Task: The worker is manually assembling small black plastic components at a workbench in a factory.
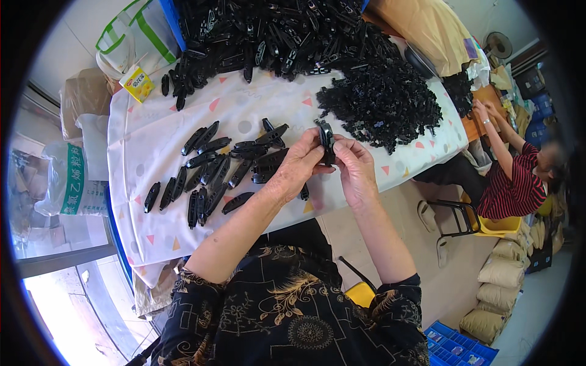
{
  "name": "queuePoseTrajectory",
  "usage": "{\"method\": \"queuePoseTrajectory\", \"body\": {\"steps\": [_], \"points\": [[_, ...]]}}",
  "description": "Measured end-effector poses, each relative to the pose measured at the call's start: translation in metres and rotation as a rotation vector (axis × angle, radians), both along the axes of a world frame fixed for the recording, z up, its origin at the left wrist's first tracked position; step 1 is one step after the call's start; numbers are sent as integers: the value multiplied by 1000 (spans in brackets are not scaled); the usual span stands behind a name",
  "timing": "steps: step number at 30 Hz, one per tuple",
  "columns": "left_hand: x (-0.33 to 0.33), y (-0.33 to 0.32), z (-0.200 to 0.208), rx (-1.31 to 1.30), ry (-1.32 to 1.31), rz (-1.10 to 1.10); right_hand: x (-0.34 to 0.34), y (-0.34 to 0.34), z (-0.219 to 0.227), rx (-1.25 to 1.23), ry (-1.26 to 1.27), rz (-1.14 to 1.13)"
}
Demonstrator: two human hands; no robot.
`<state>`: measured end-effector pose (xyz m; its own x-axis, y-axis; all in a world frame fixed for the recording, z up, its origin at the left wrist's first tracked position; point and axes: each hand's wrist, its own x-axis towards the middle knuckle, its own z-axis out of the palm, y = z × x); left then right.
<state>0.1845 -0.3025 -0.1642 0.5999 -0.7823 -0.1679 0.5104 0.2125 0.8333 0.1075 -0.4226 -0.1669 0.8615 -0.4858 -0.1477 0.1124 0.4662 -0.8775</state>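
Both my hands meet over the table around one long black plastic part [326,135], held upright. My left hand [300,160] grips it from the left with fingers and thumb. From the right, my right hand [355,166] pinches the same part; whether a smaller piece sits between its fingertips I cannot make out. Left of my hands, several similar black plastic parts [213,174] lie loosely spread on the patterned white tablecloth [165,128]. Just beyond my right hand spreads a heap of small black pieces [384,97].
A large pile of long black parts [268,36] covers the table's far side. A yellow box [138,84] stands at the far left corner. On the right, a person in a striped shirt [513,183] sits working at another table. Blue crates [458,346] and stacked sacks [500,287] stand on the floor.
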Motion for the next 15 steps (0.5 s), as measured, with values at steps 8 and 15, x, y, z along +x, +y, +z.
{"method": "queuePoseTrajectory", "body": {"steps": [8, 15], "points": [[-3, -3, -2, 51, -65, -9, 0, 5, -11, -88, 44, -74], [-9, -6, -34, 149, -272, 90, -3, 10, -20, -262, 94, -43]]}}
